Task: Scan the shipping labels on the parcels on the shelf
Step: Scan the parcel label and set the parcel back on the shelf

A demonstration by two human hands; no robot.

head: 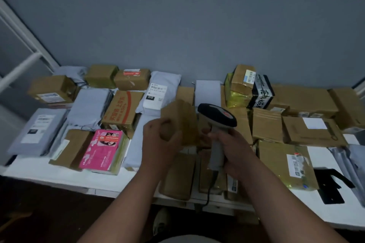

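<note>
My left hand (158,140) grips a small brown cardboard parcel (181,120), lifted above the shelf and blurred. My right hand (231,150) holds the grey handle of a barcode scanner (217,114); its black head sits just right of the parcel. The scanner's cable (209,193) hangs down over the shelf edge. No label shows on the held parcel's visible side. Many other parcels lie on the white shelf (59,175).
Grey mailer bags (37,130) and brown boxes fill the left, with a pink package (104,150) near the front. A white-labelled mailer (158,92) lies behind my hands. Boxes and a yellow-taped parcel (286,163) crowd the right. A black bracket (331,187) lies front right.
</note>
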